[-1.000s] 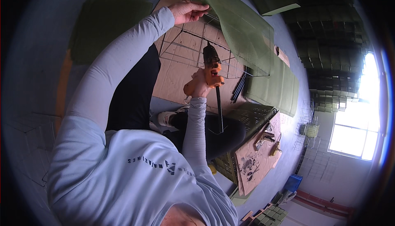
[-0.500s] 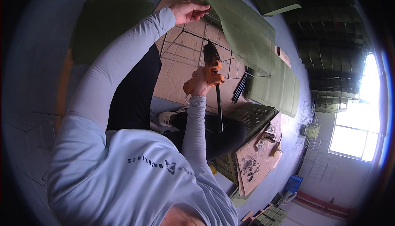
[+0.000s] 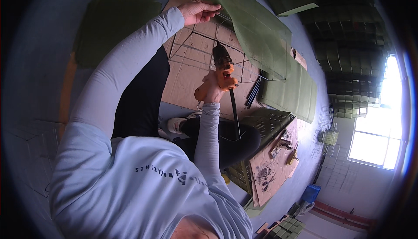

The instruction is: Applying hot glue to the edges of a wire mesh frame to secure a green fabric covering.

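Since the earlier frame, the glue gun (image 3: 226, 80) has tilted slightly, nozzle (image 3: 217, 47) leftward, black stick (image 3: 235, 112) rightward. I see the right hand (image 3: 212, 89) wrapped around it above the cardboard (image 3: 180, 84); the left hand (image 3: 197, 13) is nearly closed at the edge of the sheet (image 3: 261, 34) over the wire frame (image 3: 203, 35); I can't tell if it grips.
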### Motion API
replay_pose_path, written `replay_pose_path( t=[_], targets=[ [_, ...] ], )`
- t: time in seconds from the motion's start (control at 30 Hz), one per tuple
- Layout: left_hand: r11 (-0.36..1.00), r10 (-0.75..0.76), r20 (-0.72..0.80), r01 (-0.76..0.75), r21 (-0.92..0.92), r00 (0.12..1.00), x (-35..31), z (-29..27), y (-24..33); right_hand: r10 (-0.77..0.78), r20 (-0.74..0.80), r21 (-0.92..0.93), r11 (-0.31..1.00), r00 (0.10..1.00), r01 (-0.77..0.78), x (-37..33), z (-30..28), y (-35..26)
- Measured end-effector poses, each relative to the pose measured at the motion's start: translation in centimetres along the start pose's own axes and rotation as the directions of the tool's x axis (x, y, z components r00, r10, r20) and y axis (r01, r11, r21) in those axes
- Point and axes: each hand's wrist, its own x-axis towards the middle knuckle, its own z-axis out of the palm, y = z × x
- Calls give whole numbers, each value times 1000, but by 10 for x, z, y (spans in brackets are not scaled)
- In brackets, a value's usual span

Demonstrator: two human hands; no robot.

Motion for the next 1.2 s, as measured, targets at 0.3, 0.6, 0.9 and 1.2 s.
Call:
replay_pose_path(
  t=[0.3, 0.6, 0.9, 1.2],
  targets=[
    [1000, 11, 19, -11, 5, 1000, 1, 0, -1, 0, 87, 0, 1000, 996, 0, 4, 1, 10],
    [1000, 20, 23, -20, -6, 1000, 1, -2, -1, 65, 109, -19, 998, 992, -63, -7, 14, 9],
    [1000, 14, 7, -14, 8, 1000, -2, 3, 0, 55, 158, -15, 998, 986, -53, -7, 17, 15],
    [1000, 10, 11, -10, -5, 1000, -2, 0, -1, 91, 151, -98, 992, 984, -77, -12, 27, 17]
  ],
)
